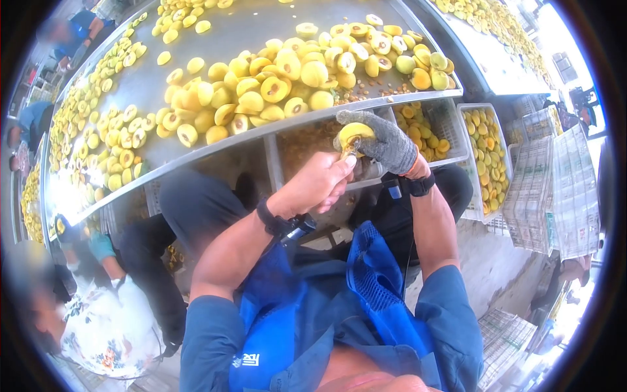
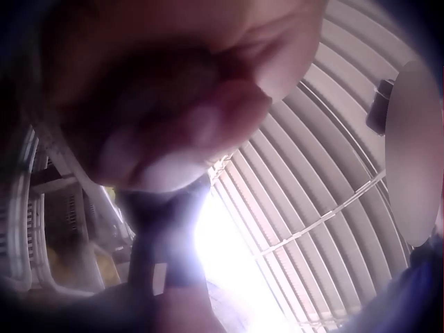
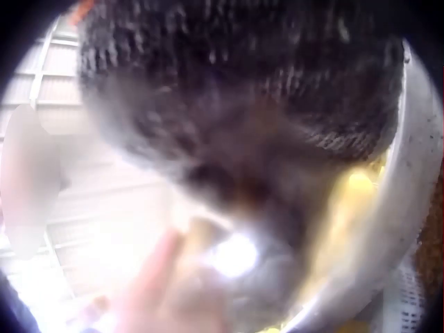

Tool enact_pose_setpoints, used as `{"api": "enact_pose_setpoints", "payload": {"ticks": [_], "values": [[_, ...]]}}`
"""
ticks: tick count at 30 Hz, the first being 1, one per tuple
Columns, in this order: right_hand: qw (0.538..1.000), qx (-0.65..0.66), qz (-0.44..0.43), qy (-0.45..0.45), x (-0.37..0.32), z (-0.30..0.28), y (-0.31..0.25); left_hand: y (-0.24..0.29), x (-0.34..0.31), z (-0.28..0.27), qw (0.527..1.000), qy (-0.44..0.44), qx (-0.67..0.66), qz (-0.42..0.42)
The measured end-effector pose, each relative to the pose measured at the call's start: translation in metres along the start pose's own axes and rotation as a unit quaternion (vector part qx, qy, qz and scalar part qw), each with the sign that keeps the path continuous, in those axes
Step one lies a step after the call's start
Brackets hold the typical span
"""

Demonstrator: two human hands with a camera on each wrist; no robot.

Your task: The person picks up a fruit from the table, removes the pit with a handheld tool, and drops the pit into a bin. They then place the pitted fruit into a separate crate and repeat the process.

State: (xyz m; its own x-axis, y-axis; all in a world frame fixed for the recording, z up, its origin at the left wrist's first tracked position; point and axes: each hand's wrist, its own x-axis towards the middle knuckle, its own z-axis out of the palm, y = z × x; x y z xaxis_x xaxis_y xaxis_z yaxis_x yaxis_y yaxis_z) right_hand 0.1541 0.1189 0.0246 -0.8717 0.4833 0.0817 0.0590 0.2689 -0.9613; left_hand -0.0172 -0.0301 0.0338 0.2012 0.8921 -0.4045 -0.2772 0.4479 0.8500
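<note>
- Person's right hand, in a grey knit glove, is clamped round a yellow fruit half, held just under the table rim, cut side up.
- Left hand is bare, fingers curled tight, tips touching the fruit's lower edge. Can't tell what, if anything, sits inside that fist.
- Both hands meet in front of the chest, above a blue apron; black strap on each wrist.
- Steel table carries a big heap of halved fruit, more scattered twd the left side.
- White crate w/ fruit halves stands to the right; stacked empty crates beyond it.
- 2nd person at lower left, teal glove at the table edge.
- Right wrist view: glove knit fills the frame, blurred yellow below it.
- Left wrist view: blurred hand close up, ribbed roof behind.
</note>
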Motion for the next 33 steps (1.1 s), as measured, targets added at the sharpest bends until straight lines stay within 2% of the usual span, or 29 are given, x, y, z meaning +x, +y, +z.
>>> {"api": "enact_pose_setpoints", "payload": {"ticks": [1, 4, 7, 10, 13, 16, 19, 21, 22, 25, 27, 28, 33], "values": [[0.999, 0.039, -0.001, -0.008, 0.0, -0.001, 0.004, 0.0, 0.0, 0.001, 1.0, -0.002, -0.018, -0.014], [0.998, -0.06, -0.014, 0.025, -0.002, 0.002, 0.006, 0.004, -0.003, 0.0, 0.996, -0.007, -0.071, -0.044], [0.989, -0.076, -0.037, 0.121, -0.003, 0.02, 0.008, 0.008, -0.005, -0.001, 0.995, -0.01, -0.088, -0.043], [0.986, -0.11, -0.039, 0.123, -0.004, 0.021, 0.011, 0.006, -0.003, -0.004, 1.0, -0.008, -0.017, -0.022], [0.999, -0.032, -0.028, 0.028, -0.006, 0.008, -0.002, 0.007, -0.004, -0.004, 0.998, -0.015, 0.06, -0.01], [1.0, -0.005, -0.019, -0.007, -0.007, 0.002, 0.006, 0.008, -0.005, 0.0, 0.997, -0.015, 0.068, -0.02], [0.999, -0.041, -0.025, 0.006, -0.007, 0.006, -0.005, 0.008, -0.006, -0.003, 0.999, -0.026, 0.021, -0.037], [0.991, -0.09, -0.073, 0.073, -0.008, 0.019, -0.009, 0.012, -0.008, -0.005, 0.998, -0.034, -0.02, -0.048], [0.983, -0.114, -0.097, 0.106, -0.008, 0.022, -0.009, 0.012, -0.007, -0.005, 0.999, -0.027, 0.006, -0.037], [0.979, -0.152, -0.099, 0.099, -0.009, 0.021, -0.008, 0.009, -0.006, -0.006, 0.996, -0.011, 0.086, -0.013], [0.995, -0.068, -0.053, 0.04, -0.008, 0.012, -0.004, 0.009, -0.006, -0.005, 0.99, -0.007, 0.138, -0.005], [0.999, -0.026, -0.03, 0.012, -0.009, 0.01, -0.002, 0.008, -0.006, -0.004, 0.992, -0.009, 0.122, -0.012], [0.995, -0.064, -0.058, 0.059, -0.012, 0.017, -0.008, 0.01, -0.008, -0.004, 0.998, -0.023, 0.051, -0.035]]}}
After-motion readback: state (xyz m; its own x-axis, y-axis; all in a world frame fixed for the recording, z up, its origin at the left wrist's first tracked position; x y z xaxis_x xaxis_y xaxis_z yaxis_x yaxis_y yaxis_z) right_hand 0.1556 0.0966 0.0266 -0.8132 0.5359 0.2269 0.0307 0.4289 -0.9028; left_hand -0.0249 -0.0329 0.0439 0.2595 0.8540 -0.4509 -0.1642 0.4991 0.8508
